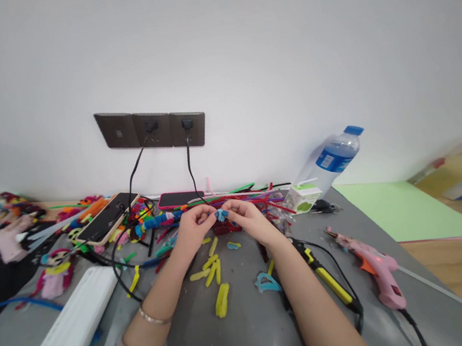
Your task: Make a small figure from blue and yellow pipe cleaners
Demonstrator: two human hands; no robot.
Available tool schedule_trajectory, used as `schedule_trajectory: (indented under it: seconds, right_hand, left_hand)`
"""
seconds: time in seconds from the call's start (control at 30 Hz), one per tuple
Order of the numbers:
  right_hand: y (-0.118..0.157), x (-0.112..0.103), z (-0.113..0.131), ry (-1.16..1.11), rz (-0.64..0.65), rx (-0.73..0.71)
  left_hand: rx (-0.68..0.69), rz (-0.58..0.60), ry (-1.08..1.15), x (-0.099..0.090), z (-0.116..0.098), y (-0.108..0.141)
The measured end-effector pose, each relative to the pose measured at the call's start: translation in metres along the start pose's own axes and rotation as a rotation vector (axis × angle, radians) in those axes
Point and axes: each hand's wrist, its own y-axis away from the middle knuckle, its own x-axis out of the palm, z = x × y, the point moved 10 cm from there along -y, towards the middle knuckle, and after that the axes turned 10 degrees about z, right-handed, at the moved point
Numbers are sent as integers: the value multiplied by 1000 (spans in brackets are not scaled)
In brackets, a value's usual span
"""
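Observation:
A small blue fuzzy piece (221,215), which looks like bent pipe cleaner, is pinched between my two hands above the middle of the grey table. My left hand (198,228) grips it from the left with thumb and forefinger. From the right, my right hand (250,221) closes its fingertips on the same piece. Below my hands lie several yellow fuzzy strips (212,270) and a thicker yellow piece (222,300). A light blue loop (267,282) rests near my right forearm, and a small blue-and-yellow piece (234,245) sits just under my hands.
A pink glue gun (375,270) and a black-and-yellow tool (329,280) with cords lie at right. A white power strip (70,333), a phone (109,218) and a fuzzy doll (56,274) are at left. A bottle (338,157) stands by the wall.

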Motion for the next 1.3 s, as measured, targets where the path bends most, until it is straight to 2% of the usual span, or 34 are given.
schedule_trajectory:
  seconds: [0.63, 1.3]
  right_hand:
    - [0, 1, -3, 6, 4, 19]
    - [0, -5, -6, 2, -16, 21]
  left_hand:
    - [-16, -4, -56, 0, -8, 2]
    - [63, -15, -55, 3, -6, 2]
